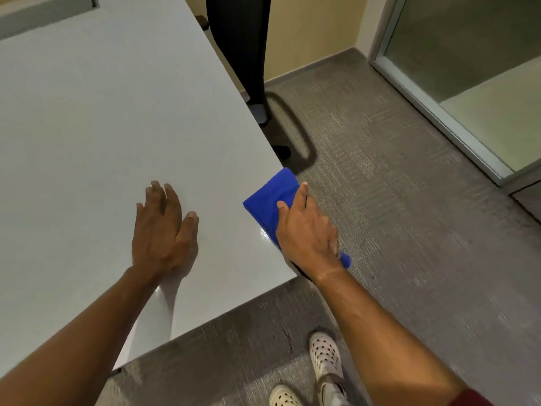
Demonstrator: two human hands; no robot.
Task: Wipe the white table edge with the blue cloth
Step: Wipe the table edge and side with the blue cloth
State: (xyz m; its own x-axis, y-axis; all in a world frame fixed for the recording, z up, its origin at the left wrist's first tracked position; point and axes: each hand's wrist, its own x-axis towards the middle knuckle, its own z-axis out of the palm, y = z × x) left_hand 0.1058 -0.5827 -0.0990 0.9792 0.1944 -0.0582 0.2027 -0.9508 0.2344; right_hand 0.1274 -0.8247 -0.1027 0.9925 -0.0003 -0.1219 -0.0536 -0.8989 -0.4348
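Both forearms come in low and close to the lens, so we start there. Our left hand (162, 230) lies flat on the smooth white laminate table top (96, 118), fingers spread, palm down, holding nothing; it looks like a brace.

Moving right: our right hand (307, 232) presses the folded bright blue microfibre cloth (268, 197) onto the table's right edge, near the front corner. Fingers are extended over the cloth, thumb on top, remaining fingers wrapped over the rim. So it's a flat press with a partial wrap, not a pinch. One blue tail pokes out below the wrist.

Risks as we judge them:
- Loose grip: cloth may slide off the rim and drop to the grey ribbed carpet (409, 215).
- Hanging tail may snag the corner, unfolding the cloth.
- Wet sheen beside the cloth suggests moisture; bracing palm could slip.
- Dark chair with looped black frame (243, 48) stands against the edge ahead, likely blocking the stroke.
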